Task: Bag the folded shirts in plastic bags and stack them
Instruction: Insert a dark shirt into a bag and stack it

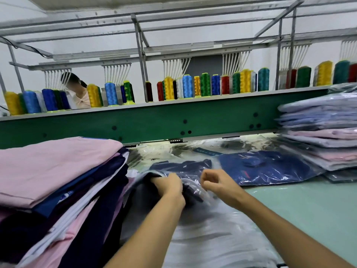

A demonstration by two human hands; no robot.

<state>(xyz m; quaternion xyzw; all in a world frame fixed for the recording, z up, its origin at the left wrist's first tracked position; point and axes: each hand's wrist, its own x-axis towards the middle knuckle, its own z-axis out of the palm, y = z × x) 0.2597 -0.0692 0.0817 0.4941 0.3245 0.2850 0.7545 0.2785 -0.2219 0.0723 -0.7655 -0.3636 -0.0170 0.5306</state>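
fingers of the left hand (170, 187) grip the navy shirt (179, 168); right hand (214, 183) fingers pinch the clear plastic bag (190, 180)

Plastic bag (195, 182) clear, glossy, crinkled; shirt stack (58, 171) matt cloth; table (309, 206) smooth, matt green.

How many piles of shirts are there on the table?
2. The unbagged pile is at the left; the bagged pile is at the right. A single bagged blue shirt lies between them. More may be outside the view.
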